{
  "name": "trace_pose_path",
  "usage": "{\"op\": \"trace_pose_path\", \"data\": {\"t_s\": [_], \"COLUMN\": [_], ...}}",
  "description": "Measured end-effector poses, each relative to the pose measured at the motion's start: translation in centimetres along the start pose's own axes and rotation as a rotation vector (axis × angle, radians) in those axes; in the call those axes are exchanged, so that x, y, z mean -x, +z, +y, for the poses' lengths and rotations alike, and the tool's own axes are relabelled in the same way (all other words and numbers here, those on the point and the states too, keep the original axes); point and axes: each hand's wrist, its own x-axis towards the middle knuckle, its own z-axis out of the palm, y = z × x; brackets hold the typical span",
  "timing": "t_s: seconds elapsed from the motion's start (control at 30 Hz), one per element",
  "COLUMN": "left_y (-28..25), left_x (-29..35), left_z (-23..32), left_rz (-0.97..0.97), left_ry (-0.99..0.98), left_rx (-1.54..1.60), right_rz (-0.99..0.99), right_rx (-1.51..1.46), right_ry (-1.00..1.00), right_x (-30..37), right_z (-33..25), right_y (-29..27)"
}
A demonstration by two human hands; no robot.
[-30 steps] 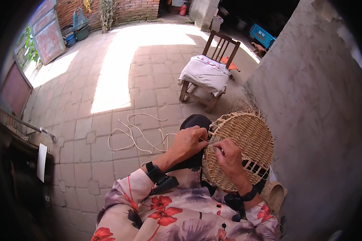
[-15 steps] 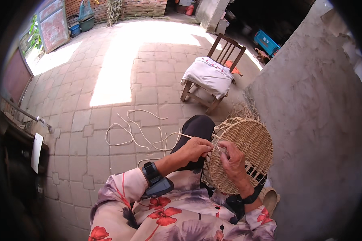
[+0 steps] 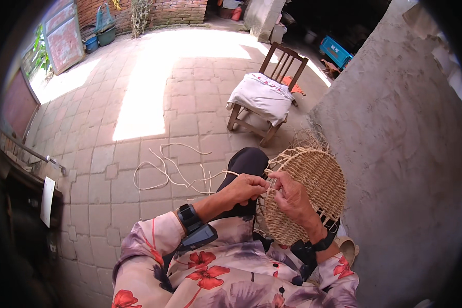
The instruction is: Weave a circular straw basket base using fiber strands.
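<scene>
A round woven straw basket [image 3: 313, 187] rests tilted against my right leg, its weave tan, with an open gap of bare strands at the lower right. At its left rim my left hand [image 3: 247, 189] pinches a pale cord [image 3: 226, 172], which trails over my dark-trousered knee [image 3: 248, 159] to loose loops on the floor. Just beside it my right hand [image 3: 291, 194] lies over the basket's edge, thumb and forefinger closed near the same cord. The cord's end between the fingertips is too small to make out.
A wooden chair [image 3: 285, 64] with a white cloth [image 3: 260, 97] on its seat stands ahead. To the right rises a grey wall [image 3: 395, 143]; loose fibres [image 3: 313, 138] lie by its foot. Paving tiles [image 3: 100, 190] spread out on the left. A blue crate [image 3: 335, 50] sits farther back.
My right hand has turned and shifted slightly left, its fingers reaching up to the basket's rim beside my left. The left hand stays nearly in place. The whole view has shifted slightly.
</scene>
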Motion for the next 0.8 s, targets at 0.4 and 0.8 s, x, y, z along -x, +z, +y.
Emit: {"op": "trace_pose_path", "data": {"t_s": [0.4,0.8], "left_y": [0.2,1.6], "left_x": [-0.3,-0.5], "left_z": [-1.1,0.1], "left_rz": [0.099,0.185], "left_ry": [0.415,0.188], "left_rx": [-0.318,-0.388], "right_rz": [0.413,0.261], "right_rx": [0.671,-1.023], "right_ry": [-0.057,0.364], "right_x": [2.0,4.9], "right_z": [-0.9,0.7], "right_y": [-0.2,0.5]}}
